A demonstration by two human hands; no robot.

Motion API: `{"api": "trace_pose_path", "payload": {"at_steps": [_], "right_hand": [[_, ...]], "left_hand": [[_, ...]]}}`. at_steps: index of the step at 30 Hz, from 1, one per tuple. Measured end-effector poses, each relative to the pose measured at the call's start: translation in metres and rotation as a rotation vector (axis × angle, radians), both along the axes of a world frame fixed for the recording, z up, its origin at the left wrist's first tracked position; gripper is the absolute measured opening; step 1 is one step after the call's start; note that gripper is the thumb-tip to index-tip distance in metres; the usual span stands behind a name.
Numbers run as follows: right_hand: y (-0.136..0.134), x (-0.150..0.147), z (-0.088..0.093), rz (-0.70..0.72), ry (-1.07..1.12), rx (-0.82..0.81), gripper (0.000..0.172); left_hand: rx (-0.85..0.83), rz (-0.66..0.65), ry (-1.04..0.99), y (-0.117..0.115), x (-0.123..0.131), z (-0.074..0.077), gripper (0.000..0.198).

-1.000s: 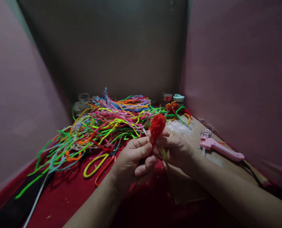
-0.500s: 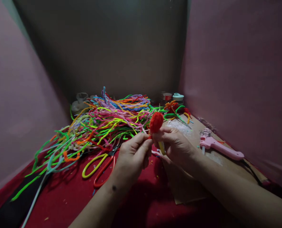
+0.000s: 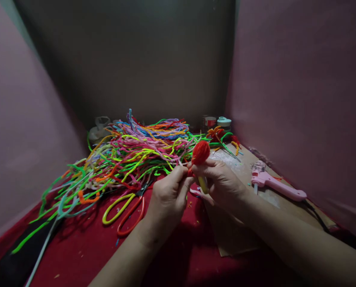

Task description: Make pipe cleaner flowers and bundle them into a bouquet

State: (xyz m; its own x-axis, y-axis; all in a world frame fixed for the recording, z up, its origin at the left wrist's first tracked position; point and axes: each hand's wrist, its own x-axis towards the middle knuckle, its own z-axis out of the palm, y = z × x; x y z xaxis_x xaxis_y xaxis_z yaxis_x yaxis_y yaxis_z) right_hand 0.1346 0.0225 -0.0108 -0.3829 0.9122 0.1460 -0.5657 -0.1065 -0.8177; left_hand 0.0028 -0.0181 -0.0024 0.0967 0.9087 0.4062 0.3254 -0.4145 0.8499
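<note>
Both hands closed on one fuzzy red bud

Two pink side panels, left [image 3: 13,103] and right [image 3: 297,79], slant in towards one dark back panel [image 3: 130,59], bounding the workspace on three sides. A red cloth [image 3: 85,247] spreads below, running to the lower frame edge and leaving elbow room between the left forearm and the left panel. One tangled pile of coloured fuzzy stems [image 3: 148,147], too many to count, fills the back; its loose ends trail left. One brown board [image 3: 246,163] borders the right panel.

Two hands meet just in front of the pile: the left hand [image 3: 169,195] pinches the bud's narrow base, the right hand [image 3: 224,181] grips just beneath its head. One pink glue gun [image 3: 275,184] lies on the board, near the right forearm. One pair of scissors [image 3: 140,192] rests left of the left hand. Two small containers, one teal-lidded [image 3: 224,120], stand behind. The single red bud [image 3: 201,152] points upward between the hands; one yellow piece [image 3: 202,184] shows under the right fingers.
</note>
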Motion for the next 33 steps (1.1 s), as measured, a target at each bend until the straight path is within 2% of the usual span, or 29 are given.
{"api": "trace_pose_path", "payload": {"at_steps": [2,3,6,8,11,14,16,18,19,23,25,26,28,30,33], "right_hand": [[-0.001,0.000,0.000,0.012,-0.031,0.023,0.014],[-0.001,0.000,0.000,0.012,-0.047,0.047,0.017],[-0.002,0.002,0.001,-0.021,-0.092,0.135,0.025],[-0.002,0.002,0.003,-0.029,-0.098,0.134,0.027],[-0.001,0.002,0.006,0.018,-0.052,0.048,0.020],[-0.001,0.001,0.007,0.123,-0.012,-0.014,0.016],[-0.001,0.001,0.007,0.185,0.006,-0.028,0.017],[-0.002,0.001,0.006,0.179,0.019,-0.029,0.016],[-0.002,0.001,0.006,0.150,0.018,-0.025,0.015],[0.001,0.001,0.001,-0.009,-0.016,0.027,0.011],[0.001,0.000,-0.001,-0.054,-0.034,0.047,0.012],[0.002,0.000,-0.001,-0.056,-0.036,0.049,0.012],[0.002,-0.001,-0.001,-0.016,-0.026,0.045,0.013],[0.002,-0.001,0.000,0.025,-0.009,0.036,0.012],[0.001,0.000,0.002,0.100,0.008,-0.009,0.013]], "left_hand": [[0.104,0.071,0.082,0.000,0.000,-0.001,0.012],[0.088,0.075,0.074,-0.001,0.000,-0.001,0.014],[-0.137,0.009,-0.098,-0.001,0.000,0.003,0.022],[-0.317,-0.088,-0.271,-0.001,-0.002,0.006,0.022],[-0.545,-0.300,-0.540,0.000,-0.005,0.008,0.017],[-0.699,-0.532,-0.738,0.002,-0.009,0.005,0.014],[-0.751,-0.637,-0.769,0.003,-0.011,0.004,0.014],[-0.720,-0.608,-0.672,0.003,-0.010,0.004,0.018],[-0.657,-0.526,-0.573,0.002,-0.009,0.004,0.019],[-0.134,-0.040,-0.075,-0.001,-0.002,0.003,0.011],[0.051,0.077,0.038,-0.002,0.001,0.001,0.010],[0.063,0.089,0.040,-0.003,0.002,0.001,0.012],[-0.075,0.041,-0.052,-0.003,0.002,0.003,0.018],[-0.297,-0.077,-0.233,-0.002,0.001,0.005,0.023],[-0.538,-0.310,-0.521,0.000,-0.003,0.006,0.018]]}}
